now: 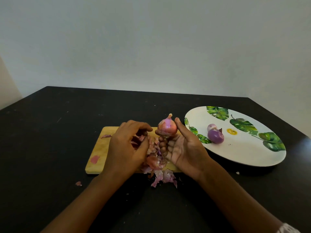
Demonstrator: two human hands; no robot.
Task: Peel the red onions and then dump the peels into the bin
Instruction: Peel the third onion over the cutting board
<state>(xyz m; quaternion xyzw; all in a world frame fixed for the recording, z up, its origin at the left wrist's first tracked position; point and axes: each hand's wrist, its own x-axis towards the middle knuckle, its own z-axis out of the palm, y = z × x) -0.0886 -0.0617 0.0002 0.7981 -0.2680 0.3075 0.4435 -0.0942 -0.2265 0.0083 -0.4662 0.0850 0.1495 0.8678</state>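
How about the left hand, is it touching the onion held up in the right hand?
Apart. The head view shows dark table between the left hand and the onion in the right hand.

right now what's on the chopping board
A heap of onion peels and two loose scraps lie on the chopping board. The left hand covers part of the heap, so what lies beneath it is hidden.

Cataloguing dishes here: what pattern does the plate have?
The plate is white with green leaf prints; the head view shows it.
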